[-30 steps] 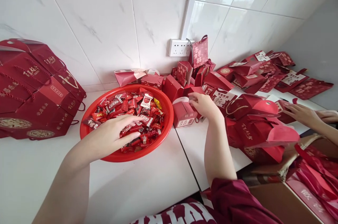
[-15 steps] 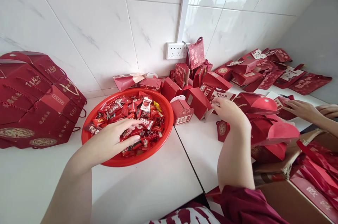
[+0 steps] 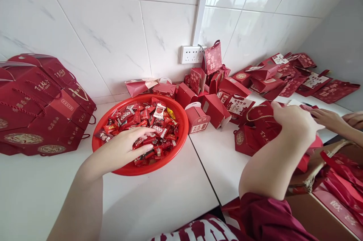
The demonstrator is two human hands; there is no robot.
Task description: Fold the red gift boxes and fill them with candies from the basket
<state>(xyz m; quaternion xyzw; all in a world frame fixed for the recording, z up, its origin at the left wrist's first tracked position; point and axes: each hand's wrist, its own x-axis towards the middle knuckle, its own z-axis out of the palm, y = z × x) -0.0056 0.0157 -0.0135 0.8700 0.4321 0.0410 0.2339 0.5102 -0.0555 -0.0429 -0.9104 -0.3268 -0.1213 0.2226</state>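
Observation:
My left hand (image 3: 130,144) rests over the wrapped candies (image 3: 160,112) heaped in a round red plastic basket (image 3: 183,135). Its thumb and fingers are stretched apart and hold nothing. Farther right, my right hand (image 3: 296,122) reaches over dark red gift boxes (image 3: 259,131) with rope handles. I see mostly the back of that hand; its fingers are largely hidden, so whether it grips anything cannot be told. An upright red candy box (image 3: 197,118) with a rounded flap stands just right of the basket.
Large dark red gift boxes (image 3: 53,108) stand at the left. Several smaller red boxes and bags (image 3: 238,106) line the tiled wall below a socket strip (image 3: 192,55). Another person's hand (image 3: 329,118) is at the right, above an open cardboard box (image 3: 307,210) of red packaging.
My right hand has moved right, from near the small red boxes to over the rope-handled gift boxes. My left hand stays over the candies. The view has shifted slightly.

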